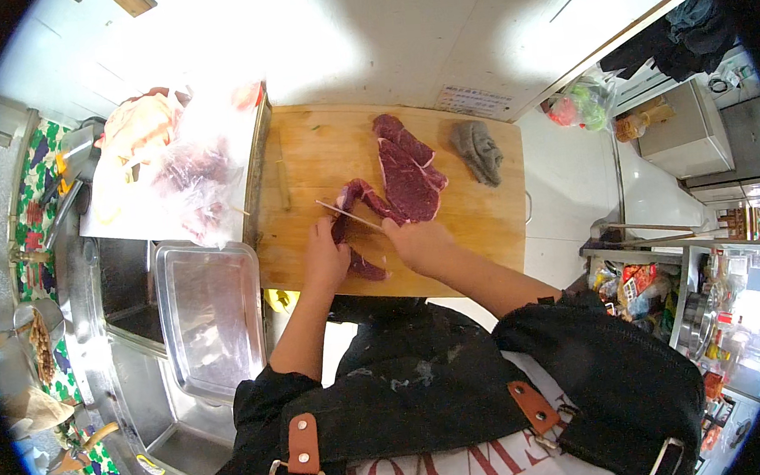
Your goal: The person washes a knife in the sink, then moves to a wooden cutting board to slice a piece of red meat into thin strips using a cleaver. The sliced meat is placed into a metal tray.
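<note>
My right hand (418, 242) grips a knife (349, 215), whose thin blade points up and to the left. Under and beside the blade lies a narrow strip of red meat (372, 201), and my left hand (327, 254) holds it on a wooden cutting board (306, 149). A smaller piece of meat (368, 268) shows between my hands, near the board's front edge. Beyond my right hand rests a large slab of raw red meat (409, 181) with a pale fat rim. The knife's handle is hidden inside my fist.
A crumpled grey cloth (478, 151) lies at the board's right. To the left, bagged meat (198, 178) sits on a white surface (117, 214). A clear rectangular tray (212, 317) stands over the metal sink (140, 383). A white wall (398, 42) rises behind the board.
</note>
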`<state>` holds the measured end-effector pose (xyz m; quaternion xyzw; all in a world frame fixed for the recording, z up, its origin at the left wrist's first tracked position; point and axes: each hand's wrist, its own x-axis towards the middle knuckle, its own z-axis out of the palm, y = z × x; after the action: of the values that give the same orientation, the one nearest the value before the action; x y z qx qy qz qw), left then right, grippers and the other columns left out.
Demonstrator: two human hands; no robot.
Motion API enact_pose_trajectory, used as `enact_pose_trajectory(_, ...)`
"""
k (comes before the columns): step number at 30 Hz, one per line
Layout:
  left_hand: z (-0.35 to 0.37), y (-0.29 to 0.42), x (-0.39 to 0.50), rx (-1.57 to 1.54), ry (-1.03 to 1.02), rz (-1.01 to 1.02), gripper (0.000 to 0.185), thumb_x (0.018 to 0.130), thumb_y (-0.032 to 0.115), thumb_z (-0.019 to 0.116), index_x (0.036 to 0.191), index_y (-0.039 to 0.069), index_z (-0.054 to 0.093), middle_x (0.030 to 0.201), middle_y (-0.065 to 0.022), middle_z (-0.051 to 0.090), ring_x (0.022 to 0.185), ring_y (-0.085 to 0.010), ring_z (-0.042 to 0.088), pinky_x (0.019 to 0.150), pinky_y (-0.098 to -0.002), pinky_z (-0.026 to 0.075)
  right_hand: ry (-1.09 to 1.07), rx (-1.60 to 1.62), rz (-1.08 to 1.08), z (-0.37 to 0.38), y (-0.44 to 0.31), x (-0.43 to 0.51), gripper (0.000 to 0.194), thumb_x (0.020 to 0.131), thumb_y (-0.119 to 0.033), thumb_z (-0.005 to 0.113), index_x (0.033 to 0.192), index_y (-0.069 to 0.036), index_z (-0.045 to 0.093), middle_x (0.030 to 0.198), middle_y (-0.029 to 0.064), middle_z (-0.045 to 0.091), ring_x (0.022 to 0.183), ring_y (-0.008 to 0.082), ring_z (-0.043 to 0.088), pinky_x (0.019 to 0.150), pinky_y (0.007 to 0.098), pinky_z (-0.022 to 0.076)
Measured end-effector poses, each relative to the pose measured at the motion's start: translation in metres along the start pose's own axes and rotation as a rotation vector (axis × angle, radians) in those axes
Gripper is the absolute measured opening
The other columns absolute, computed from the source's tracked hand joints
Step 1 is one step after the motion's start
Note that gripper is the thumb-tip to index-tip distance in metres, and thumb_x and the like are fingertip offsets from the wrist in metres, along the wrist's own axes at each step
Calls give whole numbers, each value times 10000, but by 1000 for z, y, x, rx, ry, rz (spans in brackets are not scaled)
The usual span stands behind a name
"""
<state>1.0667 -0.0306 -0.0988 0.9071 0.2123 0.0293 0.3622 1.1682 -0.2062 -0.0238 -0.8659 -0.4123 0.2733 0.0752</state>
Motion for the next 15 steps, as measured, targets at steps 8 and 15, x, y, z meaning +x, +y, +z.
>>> enact_pose_trajectory(8,8,-1,2,86,35,222,330,756,121,613,1051,-23,575,1001,-238,589,921,-429,567,792,-492,479,58,140,34,12,-40,49,252,936,-230,386,1054,-31,485,912,253,666,837,411,672,664,544,517)
enact_pose_trajectory(15,3,-26,0,-183,-257,-88,286,793,212,692,886,-46,609,804,-137,639,747,-261,594,714,-394,477,284,167,121,111,35,18,303,929,-261,431,1103,-29,519,833,222,631,722,364,651,563,508,499)
